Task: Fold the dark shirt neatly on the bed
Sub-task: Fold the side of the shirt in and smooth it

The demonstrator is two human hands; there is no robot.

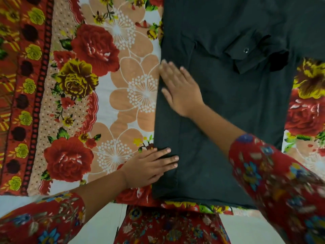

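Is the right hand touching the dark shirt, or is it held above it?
Touching. In the head view the right hand lies flat, fingers spread, on the dark shirt near its left folded edge, with no gap visible.

Dark shirt (pixel 237 106) flat on floral bed (pixel 105 85), left side folded inward, buttoned cuff on top

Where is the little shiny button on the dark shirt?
In the head view the button sits upper right, on a folded cuff lying on top of the dark shirt, beyond and to the right of the right hand.
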